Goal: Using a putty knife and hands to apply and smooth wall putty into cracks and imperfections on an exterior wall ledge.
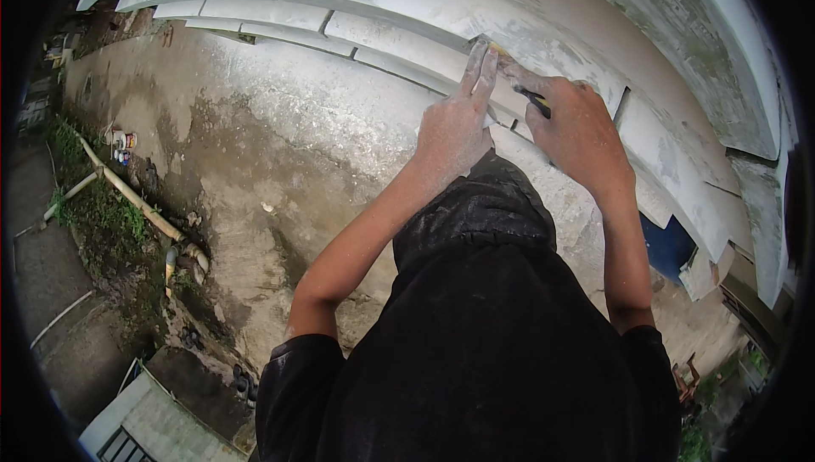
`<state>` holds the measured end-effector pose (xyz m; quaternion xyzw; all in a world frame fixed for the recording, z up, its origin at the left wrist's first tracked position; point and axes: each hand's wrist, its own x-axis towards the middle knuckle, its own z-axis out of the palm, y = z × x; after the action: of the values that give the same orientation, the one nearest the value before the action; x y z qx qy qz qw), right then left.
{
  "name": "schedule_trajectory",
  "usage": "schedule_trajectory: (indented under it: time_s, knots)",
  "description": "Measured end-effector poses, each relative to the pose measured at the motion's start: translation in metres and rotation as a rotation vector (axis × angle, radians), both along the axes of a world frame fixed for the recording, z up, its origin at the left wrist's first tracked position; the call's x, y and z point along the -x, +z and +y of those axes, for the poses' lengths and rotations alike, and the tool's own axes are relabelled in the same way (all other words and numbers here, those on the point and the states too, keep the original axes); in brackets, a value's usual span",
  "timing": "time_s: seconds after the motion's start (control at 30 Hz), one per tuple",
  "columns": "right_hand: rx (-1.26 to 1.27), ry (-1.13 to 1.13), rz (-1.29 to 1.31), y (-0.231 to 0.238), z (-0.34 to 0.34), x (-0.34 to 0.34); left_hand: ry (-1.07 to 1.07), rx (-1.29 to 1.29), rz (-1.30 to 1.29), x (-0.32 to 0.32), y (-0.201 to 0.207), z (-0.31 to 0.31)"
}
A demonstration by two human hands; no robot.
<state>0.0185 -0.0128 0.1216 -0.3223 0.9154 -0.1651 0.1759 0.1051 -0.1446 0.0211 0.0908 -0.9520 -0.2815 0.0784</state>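
My right hand (581, 127) is closed around a tool with a black and yellow handle (536, 102); its working end is hidden by fingers. The right index finger reaches toward a small yellow spot at the edge of a long white panel (407, 14). My left hand (458, 127), coated in pale dust, has two fingers stretched out flat against that same edge, their tips close to the right index fingertip. A small pale piece (489, 120) shows beside the left palm; whether the hand holds it, I cannot tell.
Stepped white panels with dark joints curve across the top and right. Below lies a stained concrete floor (246, 148). At the left are a pipe (140, 199), plants and small containers (124, 141). A dark blue surface (666, 246) shows under the panels at right.
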Motion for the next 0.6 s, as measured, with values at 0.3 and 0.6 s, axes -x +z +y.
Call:
schedule_trajectory:
  time_s: [0.3,0.6]
  knots:
    - [0.057,-0.029,-0.026,0.008,0.004,0.0,-0.028,-0.038,0.029,0.003,0.002,-0.004]
    - [0.06,0.017,0.011,-0.005,0.034,0.042,-0.058,-0.099,0.098,0.029,-0.003,0.026]
